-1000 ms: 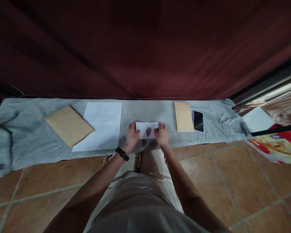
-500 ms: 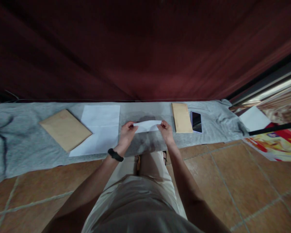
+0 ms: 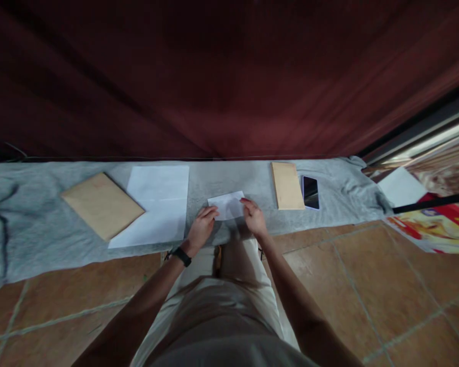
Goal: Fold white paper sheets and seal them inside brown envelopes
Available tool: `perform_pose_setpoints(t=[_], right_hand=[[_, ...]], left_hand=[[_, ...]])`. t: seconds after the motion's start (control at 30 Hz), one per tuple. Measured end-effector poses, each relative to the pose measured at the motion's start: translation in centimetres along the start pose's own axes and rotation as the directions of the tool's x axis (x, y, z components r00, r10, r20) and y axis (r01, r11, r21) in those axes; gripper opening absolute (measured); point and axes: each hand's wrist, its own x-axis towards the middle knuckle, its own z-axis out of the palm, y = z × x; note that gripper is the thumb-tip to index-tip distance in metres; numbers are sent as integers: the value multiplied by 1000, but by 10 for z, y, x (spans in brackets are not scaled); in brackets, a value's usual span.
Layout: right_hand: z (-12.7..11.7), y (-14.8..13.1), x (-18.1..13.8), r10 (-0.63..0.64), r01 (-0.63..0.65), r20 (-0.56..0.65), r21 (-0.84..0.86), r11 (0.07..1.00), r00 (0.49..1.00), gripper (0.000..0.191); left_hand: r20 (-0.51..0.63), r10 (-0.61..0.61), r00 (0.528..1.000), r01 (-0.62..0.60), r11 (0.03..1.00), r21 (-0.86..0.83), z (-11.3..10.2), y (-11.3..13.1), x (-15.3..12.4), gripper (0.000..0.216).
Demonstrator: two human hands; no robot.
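Observation:
A small folded sheet of white paper [image 3: 229,206] is held between my two hands, slightly tilted, over the grey cloth. My left hand [image 3: 203,224] pinches its left edge, with the fingers on top. At the right edge my right hand [image 3: 254,216] grips the paper between thumb and fingers. To the left lie larger white sheets [image 3: 160,204] with a crease across them, partly covered by a brown envelope [image 3: 103,205]. Right of my hands rests a stack of brown envelopes [image 3: 287,186].
A phone [image 3: 311,192] lies beside the envelope stack on the grey cloth [image 3: 340,188]. Behind the narrow surface rises a dark red panel [image 3: 229,102]. At the far right are a white sheet [image 3: 402,187] and a red and yellow printed box [image 3: 436,227]. Tiled floor [image 3: 329,275] lies below.
The white paper has turned from a narrow strip to a wider face and now tilts up to the right. My hands have come closer together and lower.

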Motion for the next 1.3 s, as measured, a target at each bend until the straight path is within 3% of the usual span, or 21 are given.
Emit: perform_pose_setpoints(t=[0.1, 0.2, 0.47, 0.57, 0.73, 1.07, 1.17, 1.3], right_hand=[[18, -11, 2, -98, 126, 142, -198, 972, 985, 41], [33, -18, 1, -106, 187, 230, -362, 913, 967, 46], [40, -18, -7, -79, 201, 263, -478, 855, 962, 54], [38, -16, -5, -50, 163, 242, -472, 867, 969, 53], [32, -9, -2, 3, 62, 143, -451, 890, 990, 54], [13, 10, -6, 43, -21, 36, -465, 885, 998, 60], [9, 11, -8, 50, -35, 21, -453, 891, 999, 57], [8, 11, -8, 56, -47, 8, -439, 897, 998, 56]], left_hand=[[12, -13, 1000, 13, 1000, 14, -2, -3, -3, 39], [20, -45, 999, 43, 996, 80, -3, 0, -2, 40], [81, -125, 989, 104, 969, 225, 29, 22, 27, 56], [84, -137, 987, 113, 962, 248, 34, 20, 25, 63], [39, -170, 985, 155, 955, 253, 24, 13, 10, 67], [-15, -205, 979, 202, 942, 270, 16, 2, -5, 64], [-22, -198, 980, 197, 944, 264, 11, 0, -2, 60], [-20, -167, 986, 167, 957, 237, 7, 4, 22, 55]])
